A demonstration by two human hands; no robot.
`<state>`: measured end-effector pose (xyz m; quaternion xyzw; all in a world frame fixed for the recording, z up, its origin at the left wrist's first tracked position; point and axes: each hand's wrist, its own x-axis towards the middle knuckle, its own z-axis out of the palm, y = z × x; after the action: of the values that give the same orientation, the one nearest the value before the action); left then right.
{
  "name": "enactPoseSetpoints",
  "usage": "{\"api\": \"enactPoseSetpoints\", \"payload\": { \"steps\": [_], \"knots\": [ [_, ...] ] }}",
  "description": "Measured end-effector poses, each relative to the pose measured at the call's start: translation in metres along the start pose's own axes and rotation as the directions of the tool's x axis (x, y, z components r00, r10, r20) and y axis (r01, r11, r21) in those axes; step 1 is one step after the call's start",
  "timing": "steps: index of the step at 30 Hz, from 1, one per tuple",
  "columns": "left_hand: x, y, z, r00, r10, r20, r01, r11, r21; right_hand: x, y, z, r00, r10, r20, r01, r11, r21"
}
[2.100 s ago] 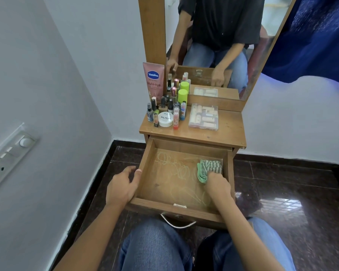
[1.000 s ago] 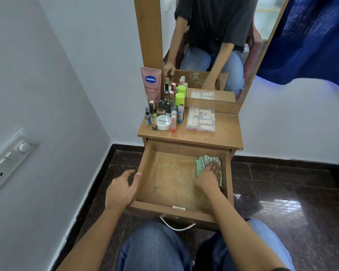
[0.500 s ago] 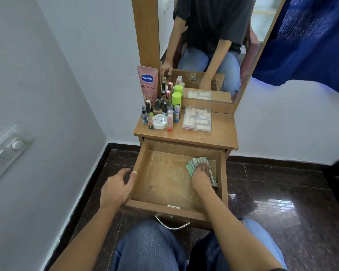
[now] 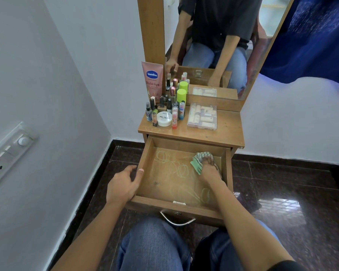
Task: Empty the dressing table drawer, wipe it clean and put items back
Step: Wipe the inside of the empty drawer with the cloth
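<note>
The wooden drawer (image 4: 176, 207) of the dressing table is pulled out over my knees. Its floor is bare except for pale looping marks. My right hand (image 4: 208, 171) presses a green patterned cloth (image 4: 196, 165) onto the floor near the far right corner, fingers lying over it. My left hand (image 4: 121, 184) grips the drawer's left wall, thumb on the rim and fingers outside. The removed items stand on the tabletop (image 4: 227, 132): a pink Vaseline tube (image 4: 152, 79), several small bottles, a white nail polish jar (image 4: 164, 118) and a clear compartment box (image 4: 202, 116).
A tall mirror (image 4: 213, 36) rises behind the tabletop and reflects me seated. A white wall with a switch panel (image 4: 8, 151) is close on the left. Blue fabric (image 4: 311, 36) hangs at the upper right. Dark glossy tiles surround the table.
My right hand has slid the cloth from the drawer's right side toward the back right corner, then a little leftward. My left hand has kept its hold on the left wall.
</note>
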<state>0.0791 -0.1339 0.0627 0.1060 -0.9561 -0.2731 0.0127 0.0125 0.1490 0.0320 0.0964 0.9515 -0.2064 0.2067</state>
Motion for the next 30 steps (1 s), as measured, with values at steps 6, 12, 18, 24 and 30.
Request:
{"api": "enactPoseSetpoints", "payload": {
  "steps": [6,12,18,24,30],
  "knots": [
    [0.0,-0.003,-0.002,1.0,-0.019,0.011,0.019,1.0,0.019,-0.004,-0.009,0.012,0.99,-0.132,0.041,0.135,0.988,-0.07],
    [-0.004,-0.006,-0.001,0.998,0.027,0.06,-0.03,0.998,0.056,-0.009,0.013,0.01,0.999,-0.04,-0.014,0.037,0.988,-0.149],
    [-0.004,-0.006,-0.001,0.998,0.027,0.049,-0.029,0.998,0.051,0.007,0.007,0.003,0.999,-0.052,0.016,0.054,0.981,-0.188],
    [-0.004,-0.007,0.001,1.0,0.007,0.022,-0.008,0.999,0.033,0.01,-0.016,0.005,0.998,-0.052,0.045,0.062,0.959,-0.276],
    [-0.003,-0.006,0.0,0.999,0.033,0.037,-0.034,0.999,0.033,0.008,-0.028,0.018,0.978,-0.18,0.102,0.204,0.923,-0.328]
  ]
}}
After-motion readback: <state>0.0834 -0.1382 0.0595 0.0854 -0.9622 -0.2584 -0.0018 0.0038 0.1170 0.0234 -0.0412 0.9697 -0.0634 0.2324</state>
